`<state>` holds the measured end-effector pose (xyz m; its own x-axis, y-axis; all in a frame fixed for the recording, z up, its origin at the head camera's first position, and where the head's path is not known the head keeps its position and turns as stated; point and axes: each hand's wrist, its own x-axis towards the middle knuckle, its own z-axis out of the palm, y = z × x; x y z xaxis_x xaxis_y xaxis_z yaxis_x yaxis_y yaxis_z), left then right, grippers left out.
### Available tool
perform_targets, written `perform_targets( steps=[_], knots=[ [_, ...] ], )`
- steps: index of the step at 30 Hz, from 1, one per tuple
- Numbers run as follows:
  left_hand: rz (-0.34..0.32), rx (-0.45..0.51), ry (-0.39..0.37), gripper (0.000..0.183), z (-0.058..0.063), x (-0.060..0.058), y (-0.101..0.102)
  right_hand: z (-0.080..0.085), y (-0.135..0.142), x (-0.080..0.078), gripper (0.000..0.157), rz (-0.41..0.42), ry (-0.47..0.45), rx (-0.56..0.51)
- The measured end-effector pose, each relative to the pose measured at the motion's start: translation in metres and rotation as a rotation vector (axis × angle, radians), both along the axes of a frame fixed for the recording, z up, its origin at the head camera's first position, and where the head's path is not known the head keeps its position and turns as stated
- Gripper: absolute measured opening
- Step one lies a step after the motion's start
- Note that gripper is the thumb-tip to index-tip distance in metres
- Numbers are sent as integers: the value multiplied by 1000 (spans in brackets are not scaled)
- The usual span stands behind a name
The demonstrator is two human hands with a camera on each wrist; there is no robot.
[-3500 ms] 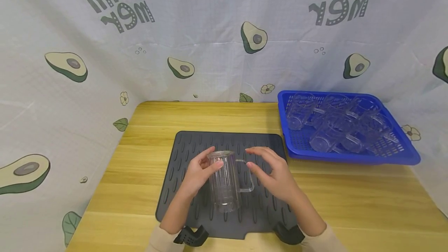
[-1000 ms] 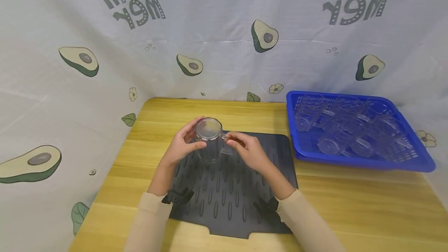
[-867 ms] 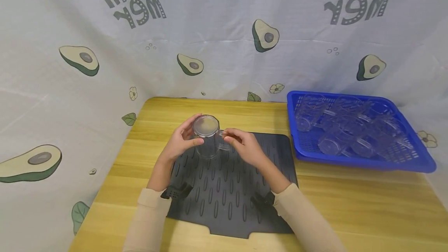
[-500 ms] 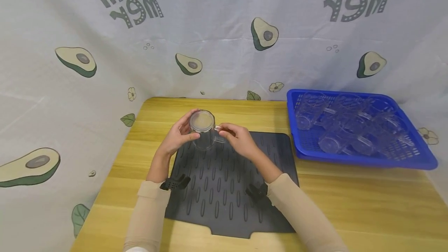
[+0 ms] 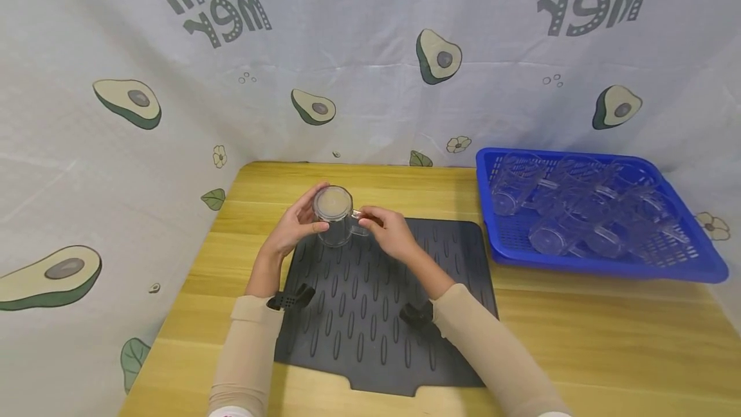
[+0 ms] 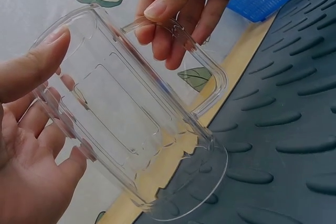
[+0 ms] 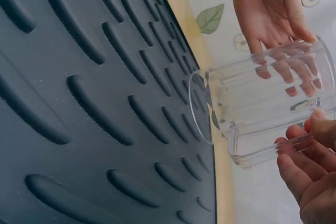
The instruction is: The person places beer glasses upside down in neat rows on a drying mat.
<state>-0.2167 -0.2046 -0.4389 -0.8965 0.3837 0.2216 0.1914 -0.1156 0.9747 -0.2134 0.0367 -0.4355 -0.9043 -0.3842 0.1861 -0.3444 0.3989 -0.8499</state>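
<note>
A clear mug is held base up at the far left corner of a dark grey ridged mat. My left hand grips its body from the left, thumb near the base edge and fingers along the far side. From the right, my right hand pinches the mug's handle between thumb and fingers. The left wrist view has the mug's rim lowest, close over the mat. In the right wrist view, fingers of the left hand show through the clear wall.
To the right of the mat stands a blue plastic basket, where several more clear mugs lie on their sides. The wooden table ends at a white curtain printed with avocados.
Since the earliest frame, the mug has moved from the mat's middle to its far left corner and been turned base up. My right hand has taken hold of the handle.
</note>
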Motion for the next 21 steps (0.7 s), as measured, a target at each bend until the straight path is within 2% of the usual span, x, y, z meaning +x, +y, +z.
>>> perform_targets(
  steps=[4, 14, 21],
  knots=[
    [7, -15, -9, 84, -4, 0, -1, -1, -1, 1, 30, -22, -17, 13],
    [26, -26, -17, 82, -4, 0, 0, -3, -5, -3, 31, -39, -45, 25],
    [47, -18, -32, 86, -3, -2, 1, -8, -9, -6, 46, -5, -88, 57]
  ],
)
